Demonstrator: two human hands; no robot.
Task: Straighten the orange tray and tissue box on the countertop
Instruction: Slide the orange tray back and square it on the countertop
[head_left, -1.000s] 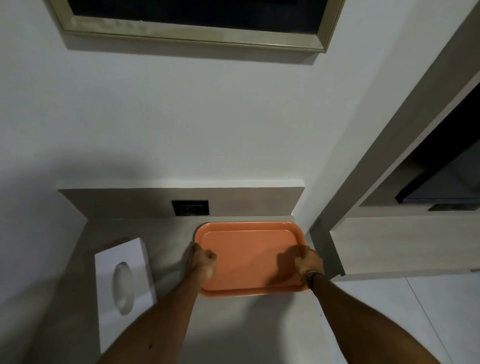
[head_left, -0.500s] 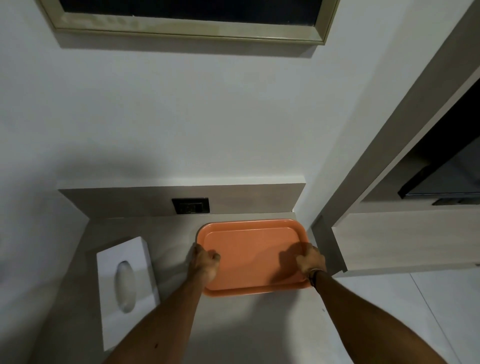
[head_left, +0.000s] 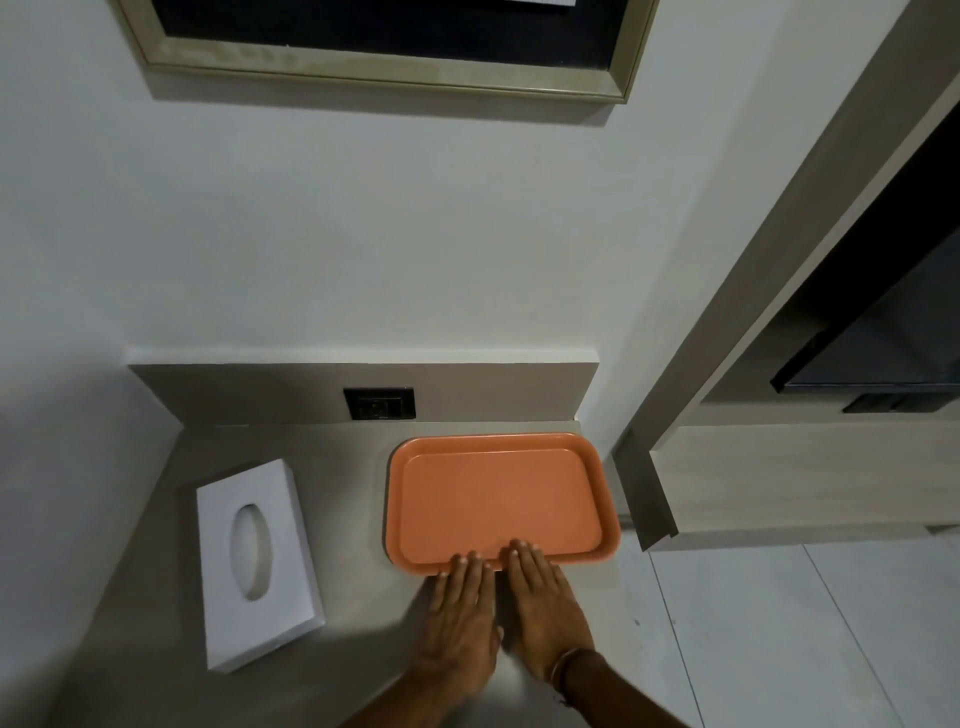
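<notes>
I am looking down on the counter, which is filling the lower left of the view and ending at a back panel with a dark socket at about 12 o'clock. The tray is sitting at the counter's 2 o'clock corner, its far edge lying close along the back panel and its right edge running near the counter's right end; it is looking square to both, as far as I can judge. The box is lying flat at 9 o'clock from the tray, well apart from it, and it is sitting skewed, its long sides leaning off the counter's lines.

My hands are lying flat side by side at 6 o'clock of the tray, open and gripping nothing. The left hand and right hand are nearly touching each other, and their fingertips are resting on the tray's near rim.

I am judging the tray step as nearly finished and the box as not yet dealt with. The risk I am weighing: with both hands pressing at the middle of the rim, an uneven push could be pivoting the tray and undoing its alignment, or jamming its far edge against the panel. Its right edge is also lying close to the counter's end, so a sideways nudge could be sending that corner over. The light box may be sliding too far when I am turning it.
</notes>
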